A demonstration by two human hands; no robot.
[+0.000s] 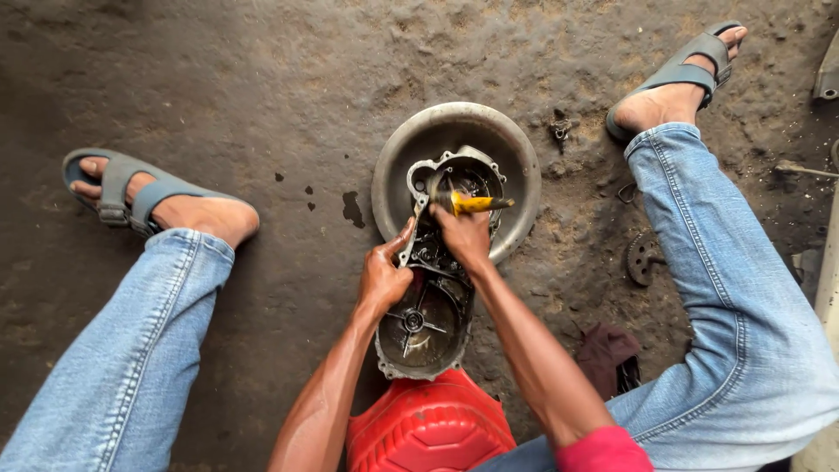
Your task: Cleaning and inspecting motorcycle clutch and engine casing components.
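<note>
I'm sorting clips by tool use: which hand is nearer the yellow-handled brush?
Right. The right hand grips the yellow-handled brush over the engine cover; the left hand holds the cover's left edge, lower down, apart from the brush.

No packages, labels, signs or screens show anywhere (only bare, unmarked surfaces are in view).

Open floor (262,79) across upper left and top centre. Centre blocked by basin (393,166) and engine cover (428,323). Lower centre shut off by red container (428,428). Right cluttered: gear (642,256), rag (605,354), leg (725,288).
</note>
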